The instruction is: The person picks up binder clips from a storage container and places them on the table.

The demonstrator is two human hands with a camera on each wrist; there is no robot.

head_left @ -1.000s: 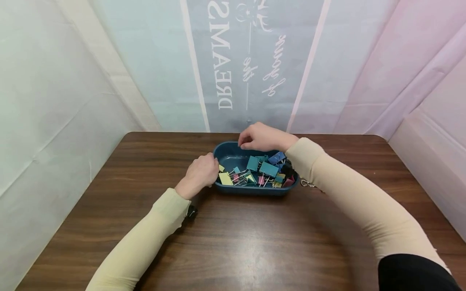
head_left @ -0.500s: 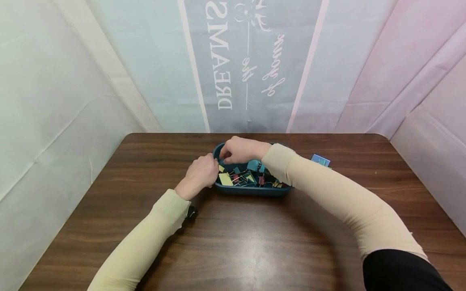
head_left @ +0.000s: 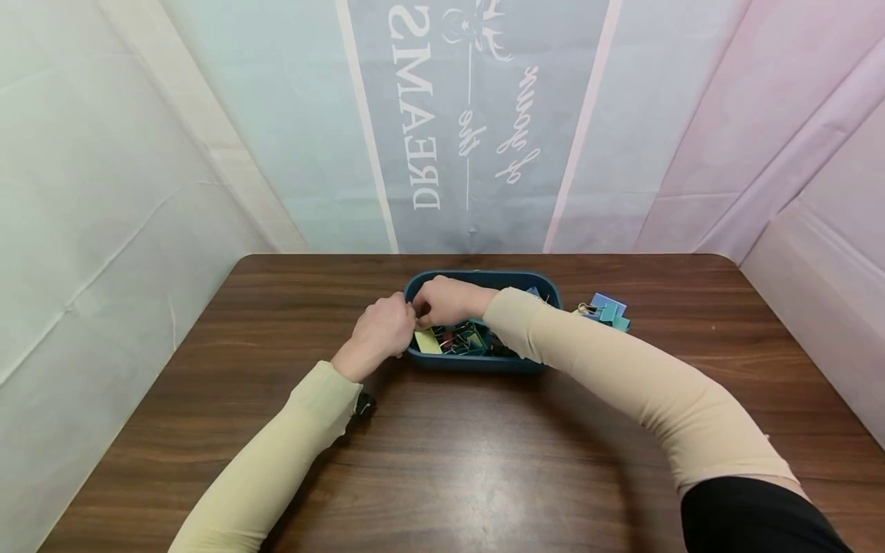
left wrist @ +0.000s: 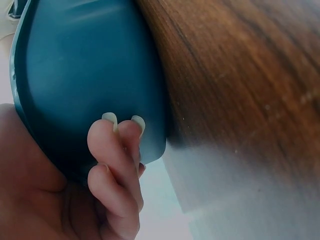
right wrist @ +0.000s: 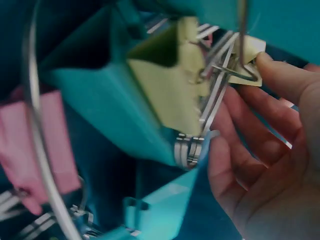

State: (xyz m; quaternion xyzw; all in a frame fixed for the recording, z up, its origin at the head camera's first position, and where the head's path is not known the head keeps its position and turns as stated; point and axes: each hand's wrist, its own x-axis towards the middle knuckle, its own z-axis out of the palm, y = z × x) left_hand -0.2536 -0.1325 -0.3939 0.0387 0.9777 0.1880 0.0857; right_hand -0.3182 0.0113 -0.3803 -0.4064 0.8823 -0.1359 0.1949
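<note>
A dark teal oblong tub (head_left: 477,364) holds several binder clips in mixed colours. My left hand (head_left: 383,326) grips its left end; in the left wrist view, curled fingertips (left wrist: 114,131) press its outer wall while the rim runs by the base of the hand. Inside the tub's left end is my right hand (head_left: 451,299). Seen from the right wrist, that hand pinches a small yellow binder clip (right wrist: 255,47) between thumb and fingers. Beside it lie a larger yellow clip (right wrist: 167,97), a big teal clip (right wrist: 100,112) and a pink clip (right wrist: 40,145).
Right of the tub, a small group of blue and teal binder clips (head_left: 611,315) lies on the brown wooden table (head_left: 442,453), close by the right sleeve (head_left: 622,365). A printed cloth backdrop (head_left: 477,138) hangs behind the table's far edge.
The right hand has moved left and down, from above the tub's back rim into its left end. Clips on the table at the right have come out from behind the sleeve. The left hand stays put.
</note>
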